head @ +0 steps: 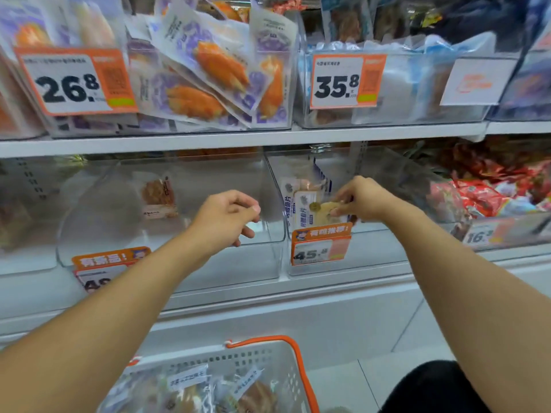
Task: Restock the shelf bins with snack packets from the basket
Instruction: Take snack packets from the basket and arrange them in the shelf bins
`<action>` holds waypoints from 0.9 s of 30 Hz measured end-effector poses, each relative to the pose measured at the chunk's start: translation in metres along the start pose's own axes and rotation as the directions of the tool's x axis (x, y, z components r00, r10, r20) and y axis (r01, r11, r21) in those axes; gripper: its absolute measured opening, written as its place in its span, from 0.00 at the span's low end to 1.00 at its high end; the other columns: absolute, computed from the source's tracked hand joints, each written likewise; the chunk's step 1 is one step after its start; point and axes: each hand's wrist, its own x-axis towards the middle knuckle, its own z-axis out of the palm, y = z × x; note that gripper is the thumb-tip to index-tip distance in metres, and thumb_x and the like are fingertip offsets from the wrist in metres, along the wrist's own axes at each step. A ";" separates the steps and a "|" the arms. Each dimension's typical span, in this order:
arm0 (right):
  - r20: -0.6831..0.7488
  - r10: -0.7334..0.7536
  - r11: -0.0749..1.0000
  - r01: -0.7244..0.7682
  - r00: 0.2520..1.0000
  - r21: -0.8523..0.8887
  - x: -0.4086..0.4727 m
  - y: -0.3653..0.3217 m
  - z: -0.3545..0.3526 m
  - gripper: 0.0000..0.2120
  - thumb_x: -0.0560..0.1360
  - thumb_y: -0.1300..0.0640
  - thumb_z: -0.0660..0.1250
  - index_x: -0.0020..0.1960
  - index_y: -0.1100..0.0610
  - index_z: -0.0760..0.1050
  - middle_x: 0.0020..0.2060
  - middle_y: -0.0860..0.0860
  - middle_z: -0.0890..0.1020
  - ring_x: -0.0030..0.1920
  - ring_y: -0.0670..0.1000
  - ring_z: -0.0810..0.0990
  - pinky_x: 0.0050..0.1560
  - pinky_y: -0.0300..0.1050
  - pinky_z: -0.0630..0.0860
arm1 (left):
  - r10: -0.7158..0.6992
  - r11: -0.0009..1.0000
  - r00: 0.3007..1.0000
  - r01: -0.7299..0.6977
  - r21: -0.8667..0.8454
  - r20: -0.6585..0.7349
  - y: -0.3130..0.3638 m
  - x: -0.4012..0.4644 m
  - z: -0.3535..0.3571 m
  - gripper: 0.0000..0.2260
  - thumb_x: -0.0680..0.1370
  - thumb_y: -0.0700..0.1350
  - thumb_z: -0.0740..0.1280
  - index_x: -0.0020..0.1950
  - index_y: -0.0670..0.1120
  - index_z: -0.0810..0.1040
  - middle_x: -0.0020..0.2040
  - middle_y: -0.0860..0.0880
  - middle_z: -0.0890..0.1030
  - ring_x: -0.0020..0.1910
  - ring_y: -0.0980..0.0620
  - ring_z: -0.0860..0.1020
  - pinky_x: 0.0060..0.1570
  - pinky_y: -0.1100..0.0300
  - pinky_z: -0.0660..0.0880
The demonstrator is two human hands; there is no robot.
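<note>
My right hand (359, 198) pinches a pale snack packet (323, 208) inside the clear bin (316, 271) tagged 45.8 on the lower shelf, beside several white and blue packets (301, 201) standing at the bin's left wall. My left hand (228, 217) hovers with loosely curled fingers at the front right corner of the neighbouring clear bin (167, 260); it holds nothing. That bin holds one brown snack packet (159, 196) near its back. The white basket (268, 365) with an orange handle sits below, with several packets (190, 386) in it.
The upper shelf carries a bin of orange and purple packets (208, 76) tagged 26.8 and a bin tagged 35.8 (343, 81). Red wrapped snacks (489, 192) fill the lower right bin. A white shelf edge (238, 138) runs between the levels. Grey floor tiles lie at lower right.
</note>
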 end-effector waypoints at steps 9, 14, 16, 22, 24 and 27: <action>-0.188 0.172 0.976 -0.141 0.967 0.167 0.024 -0.007 0.033 0.19 0.66 0.51 0.81 0.44 0.66 0.80 0.37 0.59 0.84 0.41 0.56 0.85 0.45 0.52 0.82 | 0.015 1.000 1.000 -0.014 0.028 -0.006 -0.003 0.002 -0.007 0.04 0.80 0.44 0.67 0.54 0.46 0.78 0.44 0.49 0.85 0.32 0.56 0.80 0.28 0.63 0.74; -0.213 0.262 0.952 -0.215 0.941 0.220 0.025 -0.012 0.036 0.22 0.64 0.48 0.82 0.39 0.58 0.72 0.39 0.55 0.80 0.37 0.53 0.79 0.34 0.44 0.74 | 0.013 0.999 1.000 -0.013 0.034 0.007 -0.005 0.004 -0.007 0.06 0.80 0.44 0.67 0.56 0.46 0.77 0.45 0.49 0.85 0.32 0.57 0.80 0.29 0.64 0.75; -0.223 0.281 0.946 -0.230 0.934 0.229 0.024 -0.012 0.035 0.23 0.62 0.47 0.83 0.41 0.56 0.71 0.41 0.54 0.80 0.40 0.54 0.81 0.39 0.48 0.77 | 0.007 1.000 1.000 -0.008 0.029 0.010 -0.005 0.005 -0.006 0.06 0.80 0.45 0.67 0.56 0.46 0.77 0.45 0.49 0.85 0.33 0.56 0.80 0.30 0.63 0.75; -0.195 0.288 0.941 -0.239 0.938 0.238 0.019 -0.014 0.032 0.27 0.59 0.43 0.83 0.45 0.55 0.72 0.43 0.53 0.80 0.42 0.56 0.83 0.46 0.54 0.83 | -0.011 0.999 1.000 0.010 0.038 0.009 -0.006 0.010 -0.007 0.06 0.80 0.44 0.68 0.56 0.46 0.77 0.46 0.48 0.85 0.34 0.54 0.81 0.28 0.63 0.75; -0.202 0.276 0.945 -0.227 0.940 0.236 0.019 -0.016 0.032 0.28 0.59 0.42 0.83 0.46 0.55 0.72 0.43 0.53 0.80 0.42 0.56 0.83 0.46 0.54 0.83 | -0.015 0.999 1.000 0.014 0.052 0.004 -0.007 0.011 -0.008 0.06 0.80 0.45 0.68 0.56 0.46 0.77 0.46 0.48 0.85 0.35 0.53 0.81 0.29 0.63 0.75; -0.212 0.278 0.943 -0.224 0.937 0.248 0.018 -0.016 0.034 0.26 0.62 0.42 0.81 0.46 0.57 0.72 0.40 0.53 0.79 0.42 0.56 0.82 0.46 0.53 0.82 | -0.018 0.999 1.000 0.018 0.050 0.002 -0.007 0.011 -0.009 0.07 0.80 0.45 0.68 0.56 0.46 0.77 0.47 0.47 0.84 0.36 0.53 0.81 0.29 0.63 0.74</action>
